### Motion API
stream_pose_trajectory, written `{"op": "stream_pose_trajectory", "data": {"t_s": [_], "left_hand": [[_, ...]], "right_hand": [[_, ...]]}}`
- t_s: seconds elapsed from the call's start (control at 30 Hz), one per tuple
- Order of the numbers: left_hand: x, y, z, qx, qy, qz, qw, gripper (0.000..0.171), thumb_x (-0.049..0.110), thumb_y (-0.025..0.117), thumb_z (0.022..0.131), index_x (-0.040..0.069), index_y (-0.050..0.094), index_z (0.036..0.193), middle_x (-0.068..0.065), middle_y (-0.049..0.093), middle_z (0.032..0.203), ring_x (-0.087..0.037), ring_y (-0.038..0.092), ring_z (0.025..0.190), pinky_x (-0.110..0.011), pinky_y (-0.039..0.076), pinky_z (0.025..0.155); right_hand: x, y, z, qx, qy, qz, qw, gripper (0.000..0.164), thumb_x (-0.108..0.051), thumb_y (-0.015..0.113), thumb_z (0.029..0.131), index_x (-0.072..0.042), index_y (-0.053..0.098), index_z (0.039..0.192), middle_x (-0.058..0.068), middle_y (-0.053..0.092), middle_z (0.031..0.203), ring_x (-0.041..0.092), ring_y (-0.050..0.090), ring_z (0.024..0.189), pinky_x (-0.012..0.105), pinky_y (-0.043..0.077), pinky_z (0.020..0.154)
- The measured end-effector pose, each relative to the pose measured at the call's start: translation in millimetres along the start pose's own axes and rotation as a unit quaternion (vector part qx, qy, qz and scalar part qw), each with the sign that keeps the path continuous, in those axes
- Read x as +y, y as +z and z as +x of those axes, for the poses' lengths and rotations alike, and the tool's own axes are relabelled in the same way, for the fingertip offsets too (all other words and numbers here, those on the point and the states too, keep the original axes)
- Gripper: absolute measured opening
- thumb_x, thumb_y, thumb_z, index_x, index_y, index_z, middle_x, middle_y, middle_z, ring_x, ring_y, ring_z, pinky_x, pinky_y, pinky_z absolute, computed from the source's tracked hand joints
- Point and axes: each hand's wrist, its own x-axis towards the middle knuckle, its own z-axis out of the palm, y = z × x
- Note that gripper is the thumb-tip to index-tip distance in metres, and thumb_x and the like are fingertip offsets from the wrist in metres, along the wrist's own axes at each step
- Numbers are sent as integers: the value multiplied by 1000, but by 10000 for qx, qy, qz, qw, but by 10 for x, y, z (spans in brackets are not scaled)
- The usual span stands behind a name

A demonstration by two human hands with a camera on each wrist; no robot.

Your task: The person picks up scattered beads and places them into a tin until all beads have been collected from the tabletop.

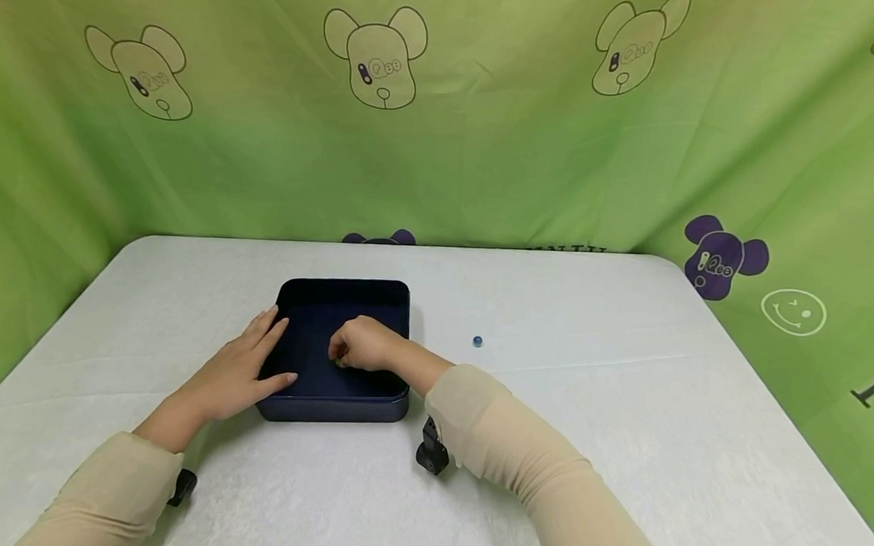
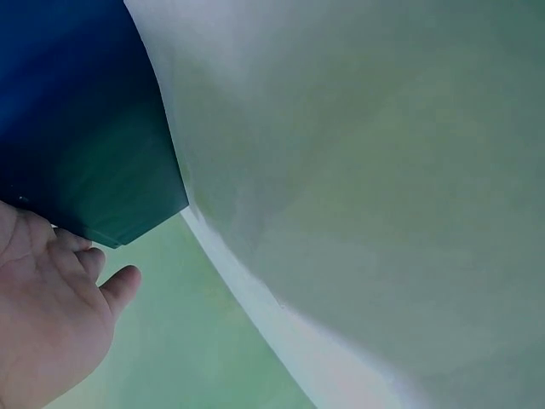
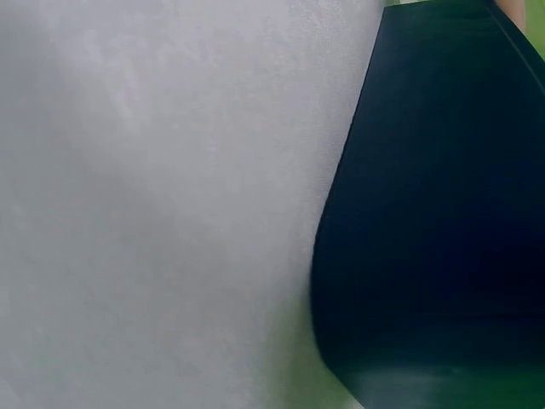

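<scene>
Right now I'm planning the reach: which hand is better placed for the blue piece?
Probably the right hand: the small blue piece lies right of the box, nearer that hand; the left hand is at the box's left.

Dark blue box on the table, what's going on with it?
A person has their right hand inside the open dark blue box, seemingly pinching a tiny greenish thing that is mostly hidden. Their left hand rests against the box's left side. On the white table, to the right of the box, lies a small round blue piece.
</scene>
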Motion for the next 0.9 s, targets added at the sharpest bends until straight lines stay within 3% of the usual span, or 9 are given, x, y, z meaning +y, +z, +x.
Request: {"op": "stream_pose_trajectory", "data": {"t_s": [0.4,0.57,0.9], "left_hand": [[-22,27,-7,90,19,1,10000,78,51,43,84,1,15,137,-15,2,143,-30,3,128,-55,18,93],[-9,30,-12,170,42,-36,9998,78,50,45,84,0,17,137,-15,4,143,-31,5,128,-55,20,93],[-20,27,5,-38,-105,42,9999,80,53,42,84,2,13,138,-13,0,143,-31,3,128,-54,17,94]], "right_hand": [[-6,19,-1,-15,-154,-479,9987,14,-5,63,77,-11,67,89,-2,64,87,6,56,78,14,42,67],[-6,-1,-27,35,-146,-275,9995,15,-4,63,77,-10,67,90,-1,64,88,6,57,79,14,42,67],[19,-79,-108,279,-146,270,9991,18,-4,62,78,-7,66,95,2,64,93,7,58,83,12,42,66]]}}
